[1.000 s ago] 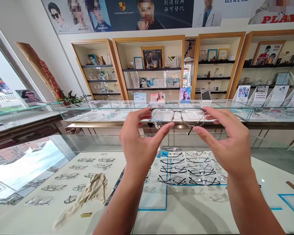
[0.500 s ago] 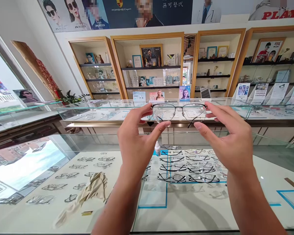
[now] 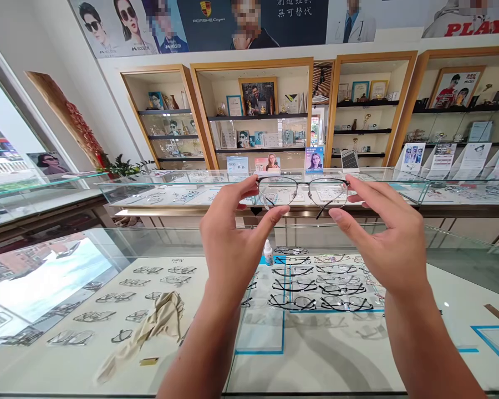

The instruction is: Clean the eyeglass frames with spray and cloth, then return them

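Observation:
A pair of thin dark-rimmed eyeglasses (image 3: 303, 182) is held up level between my two hands, above the glass counter. My left hand (image 3: 235, 233) grips the frame's left corner, fingers behind it and thumb below the lens. At the opposite corner, my right hand (image 3: 388, 238) pinches the frame the same way. The temples show behind the clear lenses. Beneath my hands, rows of eyeglasses (image 3: 293, 286) are laid out on the counter. A small white bottle (image 3: 268, 254) stands just right of my left wrist.
A crumpled beige cloth (image 3: 166, 316) lies on the glass counter (image 3: 307, 366), near a small gold-coloured piece (image 3: 148, 361). More eyeglasses (image 3: 95, 316) sit to the left. Across the aisle runs another glass display case (image 3: 183, 194), with wooden shelves (image 3: 258, 116) behind.
The view has shifted very slightly. Both hands keep the eyeglasses at almost the same height, with the right hand a touch further left.

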### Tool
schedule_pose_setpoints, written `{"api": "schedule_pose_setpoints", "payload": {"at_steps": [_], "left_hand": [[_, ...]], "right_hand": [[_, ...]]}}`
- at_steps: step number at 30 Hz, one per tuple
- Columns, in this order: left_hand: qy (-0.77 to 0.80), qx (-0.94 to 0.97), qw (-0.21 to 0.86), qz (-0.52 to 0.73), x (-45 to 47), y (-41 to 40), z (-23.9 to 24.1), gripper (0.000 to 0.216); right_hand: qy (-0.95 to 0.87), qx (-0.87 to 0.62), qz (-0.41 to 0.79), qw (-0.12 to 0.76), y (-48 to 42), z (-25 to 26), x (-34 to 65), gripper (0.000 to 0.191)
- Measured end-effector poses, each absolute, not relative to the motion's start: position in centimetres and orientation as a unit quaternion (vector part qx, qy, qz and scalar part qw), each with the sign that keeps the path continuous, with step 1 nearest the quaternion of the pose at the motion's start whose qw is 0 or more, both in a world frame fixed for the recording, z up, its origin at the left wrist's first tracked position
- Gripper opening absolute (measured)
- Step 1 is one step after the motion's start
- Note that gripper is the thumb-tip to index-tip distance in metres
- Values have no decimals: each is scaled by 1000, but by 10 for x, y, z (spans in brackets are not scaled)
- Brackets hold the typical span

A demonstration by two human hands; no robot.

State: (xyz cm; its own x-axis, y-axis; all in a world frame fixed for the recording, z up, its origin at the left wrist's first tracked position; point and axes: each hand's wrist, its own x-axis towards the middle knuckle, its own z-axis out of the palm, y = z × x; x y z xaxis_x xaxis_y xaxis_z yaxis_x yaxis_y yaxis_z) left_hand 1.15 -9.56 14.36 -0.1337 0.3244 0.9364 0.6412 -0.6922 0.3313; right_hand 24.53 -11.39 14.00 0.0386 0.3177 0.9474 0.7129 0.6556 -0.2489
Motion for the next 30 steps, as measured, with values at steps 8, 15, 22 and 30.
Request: {"api": "schedule_pose_setpoints", "payload": {"at_steps": [8,15,22,30], "left_hand": [[-374,-654,93,-650,11,-91,143,51],[-374,-654,96,-650,11,-90,142,52],[-378,-648,120,-650,11,-91,143,51],[-375,-647,130,-651,11,-93,143,50]], "right_hand": [[-660,-363,-171,635,-117,141,240,46],[-663,-359,-178,633,-117,141,240,44],[-667,-377,-159,622,-116,141,242,46],[-671,-385,-143,617,-115,139,243,47]]}}
